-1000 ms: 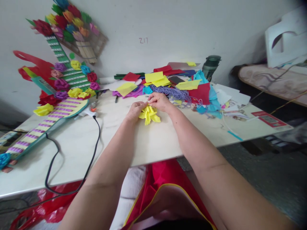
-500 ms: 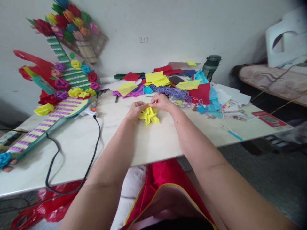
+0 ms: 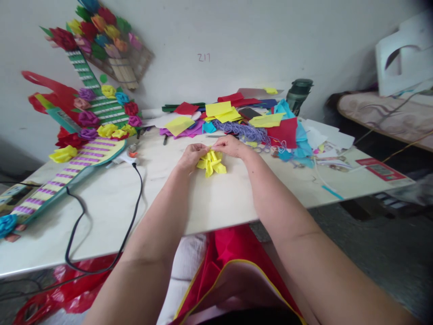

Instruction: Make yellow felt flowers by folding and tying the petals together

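A folded yellow paper flower (image 3: 211, 163) lies on the white table (image 3: 216, 198) between my two hands. My left hand (image 3: 190, 155) pinches its left side with closed fingers. Its top edge is pinched from the right by my right hand (image 3: 230, 145), whose fingers are closed too. Both forearms reach forward across the table's front edge.
A heap of coloured paper sheets (image 3: 237, 118) and purple cord (image 3: 248, 132) lies behind the hands. A striped board with paper roses (image 3: 91, 135) leans at the left. A black cable (image 3: 101, 216) runs from a glue gun (image 3: 130, 153). A dark green bottle (image 3: 297, 95) stands at the back.
The flower and both hands have shifted very slightly; my fingers keep working at its top. Nothing else has moved.
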### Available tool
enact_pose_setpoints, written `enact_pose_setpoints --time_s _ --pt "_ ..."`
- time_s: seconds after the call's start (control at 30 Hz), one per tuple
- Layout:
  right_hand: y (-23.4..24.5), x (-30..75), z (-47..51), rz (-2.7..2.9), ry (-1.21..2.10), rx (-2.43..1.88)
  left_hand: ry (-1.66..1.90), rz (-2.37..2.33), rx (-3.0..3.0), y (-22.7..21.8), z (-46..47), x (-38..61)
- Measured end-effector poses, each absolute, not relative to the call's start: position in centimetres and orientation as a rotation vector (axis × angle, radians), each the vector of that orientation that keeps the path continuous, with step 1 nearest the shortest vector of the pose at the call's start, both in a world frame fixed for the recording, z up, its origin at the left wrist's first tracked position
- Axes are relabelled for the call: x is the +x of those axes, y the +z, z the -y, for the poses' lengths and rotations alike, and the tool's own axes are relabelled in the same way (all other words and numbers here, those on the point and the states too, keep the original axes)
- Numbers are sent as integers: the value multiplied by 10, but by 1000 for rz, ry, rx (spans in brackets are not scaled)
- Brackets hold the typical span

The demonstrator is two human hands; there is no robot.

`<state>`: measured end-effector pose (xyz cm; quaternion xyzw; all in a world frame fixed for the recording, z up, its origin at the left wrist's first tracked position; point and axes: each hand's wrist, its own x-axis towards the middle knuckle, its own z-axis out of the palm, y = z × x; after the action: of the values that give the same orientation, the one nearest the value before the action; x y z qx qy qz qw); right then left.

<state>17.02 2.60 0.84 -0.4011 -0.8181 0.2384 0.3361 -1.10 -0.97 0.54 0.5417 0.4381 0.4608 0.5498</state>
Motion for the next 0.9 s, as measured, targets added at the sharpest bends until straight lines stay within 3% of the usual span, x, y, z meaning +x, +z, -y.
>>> enact_pose_setpoints --time_s 0.9 --pt "15 165 -18 2161 203 -1085 1086 -990 1095 1 2 -15"
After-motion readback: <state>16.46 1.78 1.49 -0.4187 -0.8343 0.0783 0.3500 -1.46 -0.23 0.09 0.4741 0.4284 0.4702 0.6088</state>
